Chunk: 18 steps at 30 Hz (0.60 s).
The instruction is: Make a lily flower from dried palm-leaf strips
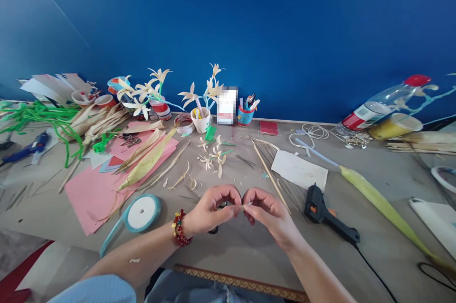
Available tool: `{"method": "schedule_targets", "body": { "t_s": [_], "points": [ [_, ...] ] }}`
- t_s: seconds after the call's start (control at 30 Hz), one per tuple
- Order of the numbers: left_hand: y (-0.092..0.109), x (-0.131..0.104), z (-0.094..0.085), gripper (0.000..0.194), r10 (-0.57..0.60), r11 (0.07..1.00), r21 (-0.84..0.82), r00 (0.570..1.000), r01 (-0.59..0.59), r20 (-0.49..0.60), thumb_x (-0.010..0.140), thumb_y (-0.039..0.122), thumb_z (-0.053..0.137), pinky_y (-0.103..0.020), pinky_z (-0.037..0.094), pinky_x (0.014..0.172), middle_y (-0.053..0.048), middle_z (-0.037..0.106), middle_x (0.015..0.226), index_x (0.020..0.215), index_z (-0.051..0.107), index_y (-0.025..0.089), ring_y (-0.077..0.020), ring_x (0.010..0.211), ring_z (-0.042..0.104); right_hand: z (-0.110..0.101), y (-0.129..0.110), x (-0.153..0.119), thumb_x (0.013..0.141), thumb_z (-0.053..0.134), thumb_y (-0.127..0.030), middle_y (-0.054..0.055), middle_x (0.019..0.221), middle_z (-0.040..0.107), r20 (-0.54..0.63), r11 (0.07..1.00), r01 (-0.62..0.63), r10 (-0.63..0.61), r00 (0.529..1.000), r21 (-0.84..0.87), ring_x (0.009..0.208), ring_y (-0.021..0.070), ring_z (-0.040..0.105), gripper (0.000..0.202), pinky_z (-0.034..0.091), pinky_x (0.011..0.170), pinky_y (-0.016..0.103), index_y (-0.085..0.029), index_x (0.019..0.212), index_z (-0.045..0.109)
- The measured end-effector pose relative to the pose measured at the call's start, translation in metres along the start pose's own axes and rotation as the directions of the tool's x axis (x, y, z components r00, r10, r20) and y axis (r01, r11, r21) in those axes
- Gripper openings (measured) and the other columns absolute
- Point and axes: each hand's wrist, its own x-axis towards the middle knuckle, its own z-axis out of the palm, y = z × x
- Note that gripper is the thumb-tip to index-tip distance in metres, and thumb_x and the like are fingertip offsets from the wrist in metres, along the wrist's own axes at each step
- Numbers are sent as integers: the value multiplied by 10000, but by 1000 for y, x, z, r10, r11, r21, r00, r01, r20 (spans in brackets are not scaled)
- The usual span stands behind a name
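My left hand (217, 208) and my right hand (269, 210) meet fingertip to fingertip above the near middle of the table. Thumbs and forefingers of both pinch a small pale strip (246, 205), mostly covered by the fingers; its kind is hard to make out. A black handle loop (213, 230) shows partly under my left hand. Just beyond the hands lie small cream husk flowers (216, 155), some on green stems, and curled husk scraps (185, 178). Left of my left hand rests a roll of light-blue ribbon (142, 213).
A black glue gun (322, 213) with a cord lies at right, near a white card (299, 169) and a long green husk (377, 198). Pink paper sheets (85, 194) spread at left. Cups with husk flowers (201, 120) and a plastic bottle (377, 108) line the back by the blue wall.
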Motion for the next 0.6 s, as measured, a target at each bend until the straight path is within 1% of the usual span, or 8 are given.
{"method": "schedule_targets", "body": {
  "t_s": [0.07, 0.17, 0.23, 0.37, 0.47, 0.53, 0.6],
  "points": [
    [-1, 0, 1, 202, -11, 1000, -25, 1000, 11, -13, 849, 327, 648, -243, 371, 658, -16, 535, 742, 807, 590, 138, -128, 689, 465, 1, 1, 0, 774, 727, -404, -37, 623, 519, -11, 1000, 6, -6, 1000, -19, 550, 98, 460, 277, 392, 525, 224, -176, 694, 591],
    [-4, 0, 1, 237, -36, 988, -147, 999, 36, 6, 817, 355, 684, -232, 352, 624, 0, 513, 714, 774, 584, 145, -116, 655, 436, 1, 3, 0, 772, 738, -390, -27, 643, 542, 1, 1000, 19, -19, 1000, -1, 553, 97, 462, 271, 394, 524, 225, -174, 687, 598],
    [-6, -1, 2, 234, -52, 972, -230, 998, 55, 22, 802, 351, 703, -230, 357, 621, 3, 512, 705, 770, 587, 150, -113, 645, 443, 2, 5, -1, 767, 748, -378, -21, 651, 559, 20, 998, 15, -17, 1000, 62, 554, 97, 470, 270, 394, 524, 224, -174, 684, 592],
    [-6, -2, 3, 210, -61, 937, -343, 998, 69, 32, 778, 319, 732, -238, 387, 629, -11, 536, 724, 786, 610, 148, -119, 649, 492, 2, 9, -2, 767, 758, -325, -26, 639, 561, 66, 973, -27, 13, 998, 229, 529, 91, 482, 248, 379, 505, 216, -177, 692, 574],
    [-6, 0, 3, 187, -51, 900, -432, 998, 62, 38, 774, 295, 722, -268, 417, 660, -24, 560, 710, 765, 611, 145, -132, 639, 515, 0, 9, -1, 772, 753, -300, -41, 597, 533, 97, 928, -19, -18, 995, 372, 481, 79, 448, 244, 347, 466, 207, -181, 675, 562],
    [-4, 1, 2, 156, -34, 874, -484, 999, 36, 14, 786, 274, 689, -302, 435, 715, -25, 568, 690, 751, 603, 148, -139, 639, 520, -2, 8, -1, 772, 750, -287, -53, 565, 503, 78, 901, 14, -53, 996, 434, 462, 75, 414, 247, 336, 451, 205, -186, 660, 554],
    [-3, 2, 1, 137, -33, 875, -484, 999, 23, -13, 801, 274, 661, -313, 437, 748, -34, 580, 720, 782, 615, 146, -150, 671, 533, -3, 6, -1, 778, 749, -284, -52, 571, 503, 43, 908, 37, -60, 997, 417, 467, 75, 418, 243, 342, 459, 207, -184, 662, 559]
  ]
}}
